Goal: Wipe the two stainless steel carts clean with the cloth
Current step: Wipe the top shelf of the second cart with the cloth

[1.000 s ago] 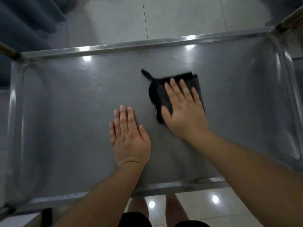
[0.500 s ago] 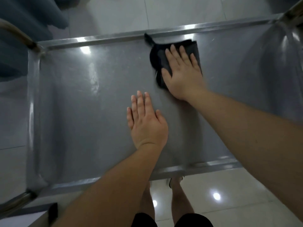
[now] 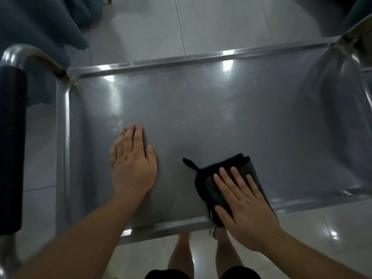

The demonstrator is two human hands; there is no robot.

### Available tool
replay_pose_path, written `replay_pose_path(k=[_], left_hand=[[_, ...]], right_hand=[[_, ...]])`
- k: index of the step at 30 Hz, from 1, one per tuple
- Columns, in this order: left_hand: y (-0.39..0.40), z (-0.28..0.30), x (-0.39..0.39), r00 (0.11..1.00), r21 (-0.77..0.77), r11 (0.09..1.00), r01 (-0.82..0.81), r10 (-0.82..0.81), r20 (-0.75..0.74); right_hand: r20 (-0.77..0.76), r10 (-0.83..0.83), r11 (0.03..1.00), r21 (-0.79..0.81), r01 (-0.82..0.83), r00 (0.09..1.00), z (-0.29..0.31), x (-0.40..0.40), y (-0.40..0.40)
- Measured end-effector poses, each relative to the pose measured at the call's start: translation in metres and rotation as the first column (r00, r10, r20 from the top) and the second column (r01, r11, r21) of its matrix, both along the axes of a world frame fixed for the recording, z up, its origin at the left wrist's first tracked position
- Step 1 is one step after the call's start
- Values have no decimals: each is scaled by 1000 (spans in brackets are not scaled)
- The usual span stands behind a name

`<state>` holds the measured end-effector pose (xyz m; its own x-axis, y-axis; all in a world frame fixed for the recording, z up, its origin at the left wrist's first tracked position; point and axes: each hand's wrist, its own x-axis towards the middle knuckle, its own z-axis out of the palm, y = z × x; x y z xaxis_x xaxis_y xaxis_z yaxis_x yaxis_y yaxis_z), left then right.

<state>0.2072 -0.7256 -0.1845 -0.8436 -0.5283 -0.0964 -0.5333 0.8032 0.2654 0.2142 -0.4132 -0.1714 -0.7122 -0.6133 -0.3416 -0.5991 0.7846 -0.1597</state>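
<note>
1. Steel cart shelf [image 3: 201, 109] lies under both my hands.
2. My left hand [image 3: 132, 168] rests flat on it, fingers straight and together.
3. My right hand [image 3: 243, 206] presses the dark cloth [image 3: 213, 190], fingers spread, at the shelf's near rim.

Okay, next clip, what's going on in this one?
A person is wiping the top tray of a stainless steel cart. The right hand presses flat on a folded dark cloth near the tray's near rim, with a corner of the cloth over that rim. The left hand lies flat on the bare tray, seemingly bracing. Only this one cart is clearly in view.
</note>
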Motion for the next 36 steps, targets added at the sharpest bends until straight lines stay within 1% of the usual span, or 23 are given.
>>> replay_pose_path(k=[3,4,8,13,15,17,20,23,27,29,31,36], left_hand=[[2,-4,-2,1000,-25,1000,11,-12,-24],[1,-4,-2,1000,-27,1000,14,-14,-25],[1,-5,-2,1000,-30,999,24,-24,-4],[0,-4,-3,1000,-45,999,24,-24,-16],[-2,-6,-2,1000,-55,998,17,-18,-25],[-2,-8,-1,999,-65,998,25,-26,-23],[-3,-10,0,999,-66,997,31,-33,-29],[-2,-10,0,999,-51,998,23,-25,-33],[-3,-9,0,999,-23,1000,19,-20,-29],[-3,-9,0,999,-11,1000,22,-22,-24],[-3,-9,0,1000,-1,1000,24,-24,-13],[-4,-9,0,999,7,999,35,-36,23]], right_hand=[[-33,43,999,-21,-44,999,-7,-29,-15],[-46,34,999,-36,-36,998,-10,-44,-26],[-125,-115,989,-109,101,985,-18,-122,-88],[-78,-283,953,-133,271,956,-17,-233,-168],[-73,-314,945,-126,303,947,-18,-256,-192],[-61,-320,942,-128,311,945,-21,-262,-199],[-39,-302,944,-151,293,952,-18,-241,-186],[-37,-238,961,-156,230,971,-16,-187,-163],[-54,-80,984,-163,71,995,-13,-91,-120],[-22,10,989,-146,-14,1000,-11,-48,-99],[15,67,989,-134,-65,998,-9,-9,-84],[33,116,984,-142,-110,993,-6,49,-66]])
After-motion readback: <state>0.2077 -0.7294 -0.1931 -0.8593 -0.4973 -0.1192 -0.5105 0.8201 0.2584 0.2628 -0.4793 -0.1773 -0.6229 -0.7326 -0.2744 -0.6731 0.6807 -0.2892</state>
